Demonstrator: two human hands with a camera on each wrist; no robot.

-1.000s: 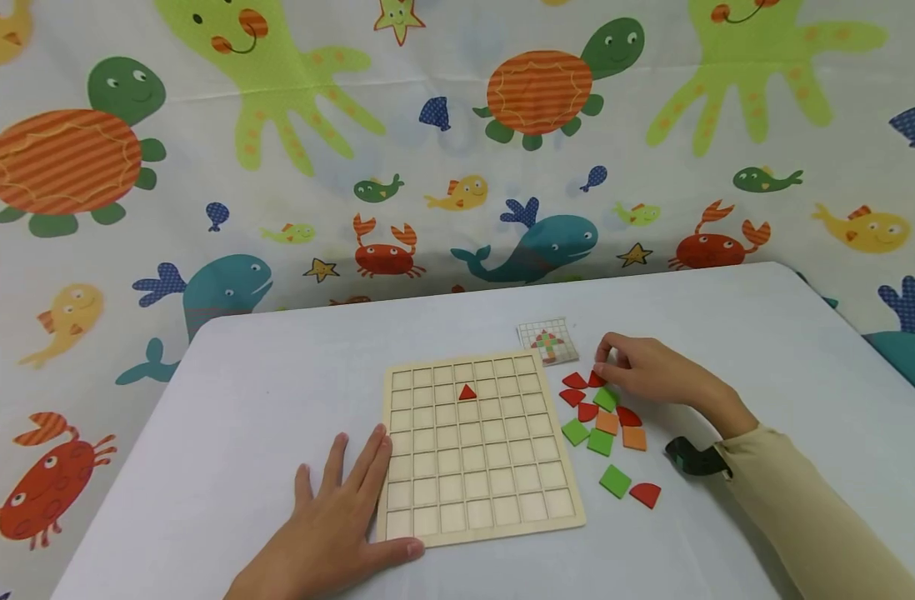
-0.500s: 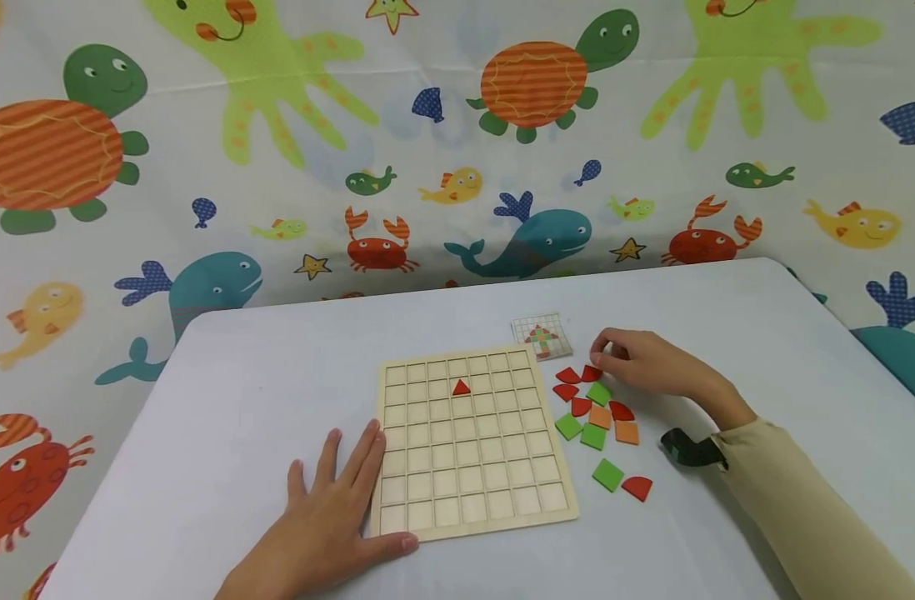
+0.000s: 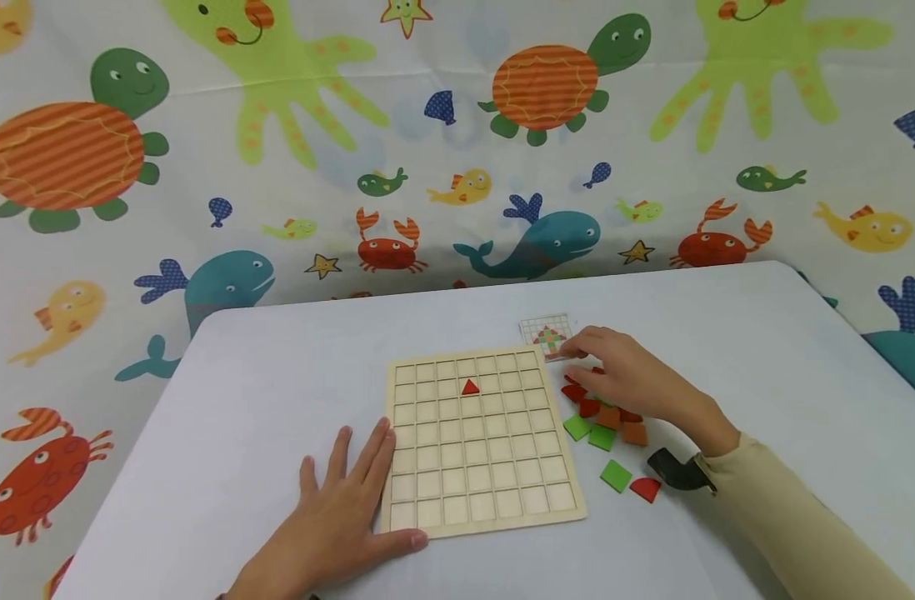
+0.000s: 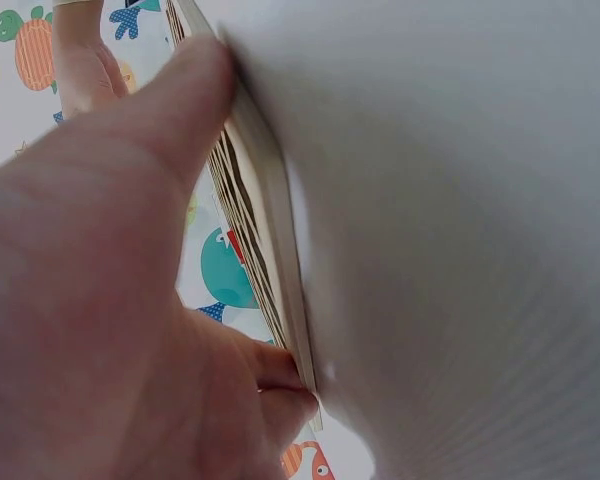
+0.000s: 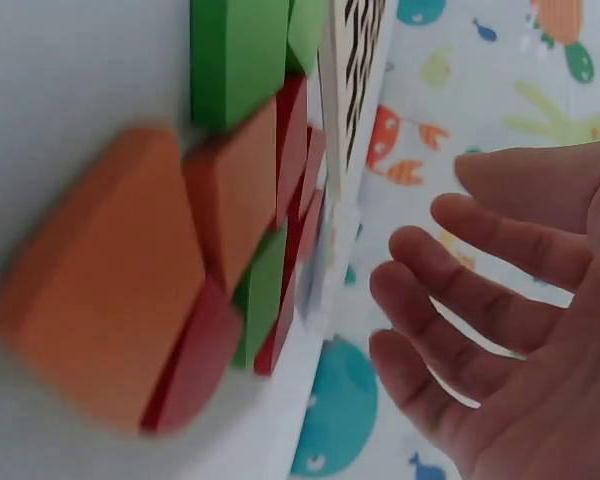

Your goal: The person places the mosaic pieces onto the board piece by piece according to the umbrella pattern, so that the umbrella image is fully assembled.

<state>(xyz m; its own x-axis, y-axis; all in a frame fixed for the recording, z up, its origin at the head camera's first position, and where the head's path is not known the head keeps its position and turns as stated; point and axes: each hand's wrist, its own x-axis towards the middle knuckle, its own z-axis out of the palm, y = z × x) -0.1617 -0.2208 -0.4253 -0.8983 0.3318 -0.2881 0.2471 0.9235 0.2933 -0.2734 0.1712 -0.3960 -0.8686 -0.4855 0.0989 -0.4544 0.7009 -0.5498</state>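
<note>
My left hand (image 3: 326,521) lies with fingers spread against the left edge of the wooden grid board (image 3: 581,504), its thumb at the near left corner. In the left wrist view the thumb and fingertips touch the board's side (image 4: 270,190). One red triangle (image 3: 470,387) sits in a cell near the board's top. My right hand (image 3: 633,375) hovers over the loose pieces right of the board. Its fingers are loosely bent with nothing between them in the right wrist view. Below it are red quarter-round pieces (image 3: 589,407), green squares (image 3: 602,437) and orange squares (image 3: 634,433).
Behind the board's upper right corner lies a pattern card (image 3: 545,333), partly overlapped by the right fingertips in the head view. A green square (image 3: 616,476) and a red quarter-round piece (image 3: 645,489) lie nearer the front. A printed curtain (image 3: 315,125) hangs behind the white table (image 3: 277,375).
My right hand has moved left from beside the far red pieces to above the pile near the card, and its fingers have loosened. The left hand stays at the board's edge.
</note>
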